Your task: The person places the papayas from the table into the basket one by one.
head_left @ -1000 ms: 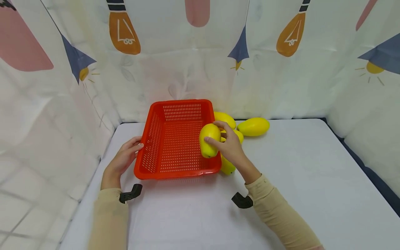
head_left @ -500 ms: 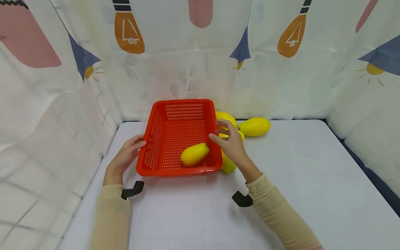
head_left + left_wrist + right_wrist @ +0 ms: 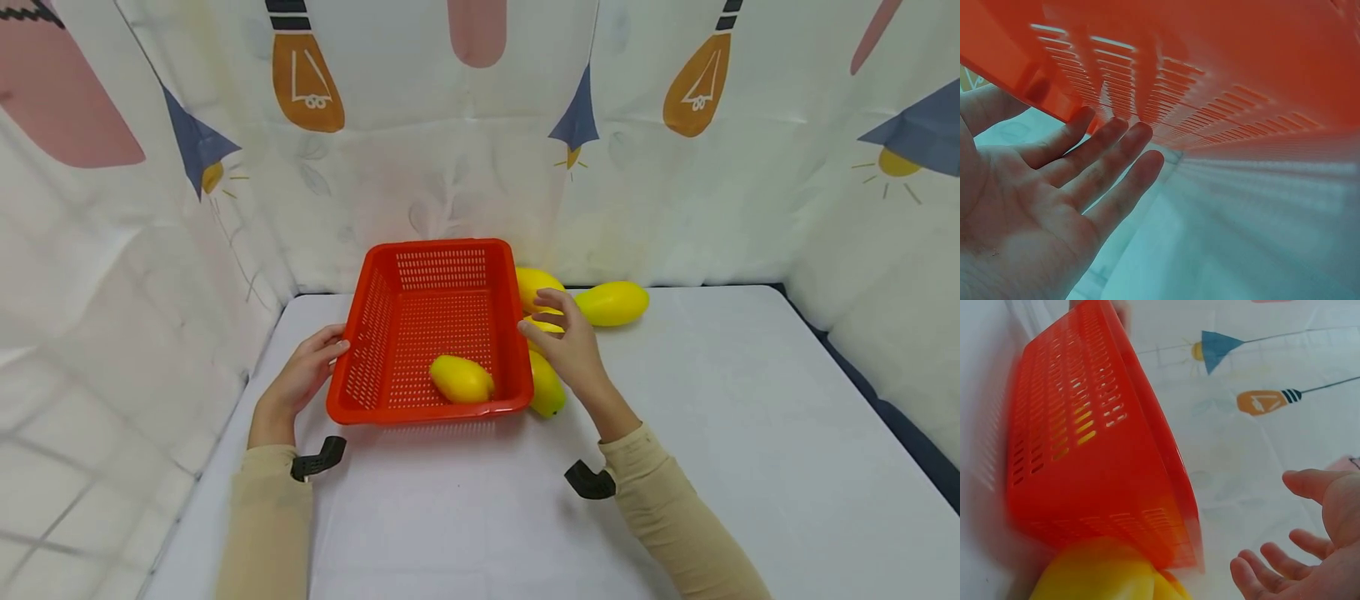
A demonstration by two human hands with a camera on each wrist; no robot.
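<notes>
A red perforated plastic basket (image 3: pixel 442 312) stands on the white table. One yellow mango-shaped fruit (image 3: pixel 461 380) lies inside it, close to the front wall. At the basket's left rim my left hand (image 3: pixel 300 377) holds on, its thumb by the rim and its fingers against the slotted outer wall (image 3: pixel 1210 100). My right hand (image 3: pixel 576 354) hovers beyond the right rim, fingers loosely bent and holding nothing. Under and beside it lie more of these fruits: one near the front (image 3: pixel 547 388), one behind (image 3: pixel 534 285), and one partly covered by the fingers.
Another yellow fruit (image 3: pixel 613 303) lies at the table's back edge, right of the right hand. A white curtain (image 3: pixel 465 183) printed with lamps and bulbs hangs behind and at both sides. The white tabletop (image 3: pixel 712 400) extends to the right and front.
My right hand has let go of a yellow fruit, which dropped into the basket and rolled to its front. Then the hand moved right, out over the other fruits. The left hand stays at the rim.
</notes>
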